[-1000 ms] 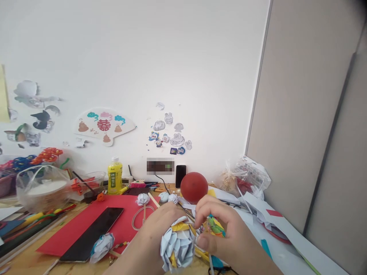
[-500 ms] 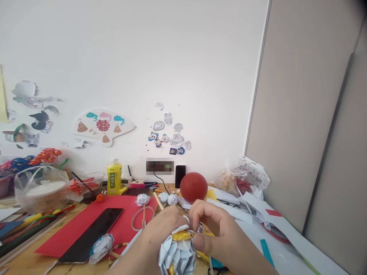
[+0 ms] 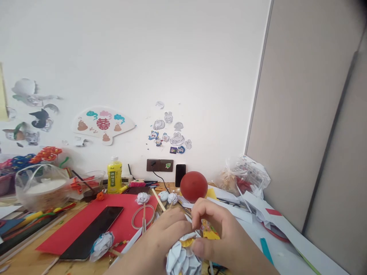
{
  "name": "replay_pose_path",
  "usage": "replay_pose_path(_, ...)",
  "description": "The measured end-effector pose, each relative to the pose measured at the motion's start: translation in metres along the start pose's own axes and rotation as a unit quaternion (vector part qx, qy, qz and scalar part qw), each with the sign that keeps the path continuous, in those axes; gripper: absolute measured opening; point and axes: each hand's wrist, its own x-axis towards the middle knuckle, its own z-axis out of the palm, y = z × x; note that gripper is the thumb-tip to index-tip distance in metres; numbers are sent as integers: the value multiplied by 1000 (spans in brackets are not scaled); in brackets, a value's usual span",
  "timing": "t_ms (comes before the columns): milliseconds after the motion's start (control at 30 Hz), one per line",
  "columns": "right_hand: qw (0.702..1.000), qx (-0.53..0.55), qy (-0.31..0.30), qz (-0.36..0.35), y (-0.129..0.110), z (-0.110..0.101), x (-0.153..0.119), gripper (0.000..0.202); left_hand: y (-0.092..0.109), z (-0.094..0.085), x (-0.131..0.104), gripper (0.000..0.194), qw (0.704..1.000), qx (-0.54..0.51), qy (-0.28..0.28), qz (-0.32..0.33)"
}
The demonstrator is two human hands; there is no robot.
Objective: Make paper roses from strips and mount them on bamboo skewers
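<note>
A white and yellow ball of many folded paper pieces [image 3: 185, 258] is at the bottom middle, its lower part cut off by the picture's edge. My left hand [image 3: 169, 231] wraps over its far side, with the fingertips hidden behind it. On the right side, my right hand [image 3: 213, 229] is curled, its thumb against the yellow and white folds and its forefinger bent over the top edge. Left of my hands lies a crumpled white and blue paper flower [image 3: 102, 246] on a stick. Another white paper flower [image 3: 142, 198] stands beyond my left wrist.
A red balloon-like ball [image 3: 194, 186] sits behind my hands. Left are a red sheet [image 3: 71, 225], a dark flat slab [image 3: 94, 231] and a yellow bottle [image 3: 114, 177]. White papers [image 3: 286, 252] and a teal strip [image 3: 266, 250] lie right. A phone [image 3: 180, 175] leans on the wall.
The paper ball has shifted a little to the right and down, turning slightly. My left hand has moved right with it, and my right hand stays almost in place.
</note>
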Motion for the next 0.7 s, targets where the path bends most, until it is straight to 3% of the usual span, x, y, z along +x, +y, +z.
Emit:
replay_pose_path(133,977,-129,53,-159,-4,-2,0,34,6,-5,3,10,1000,1,4,-14)
replay_pose_path(233,957,-191,47,-214,-6,-5,-1,31,10,-7,5,13,1000,-11,1,-20)
replay_pose_path(433,953,-197,62,-223,-3,-4,0,26,12,-5,3,22,999,-6,-13,-47)
replay_pose_path(700,979,-119,52,-154,-2,3,2,21,16,-7,2,16,996,-17,-32,-78)
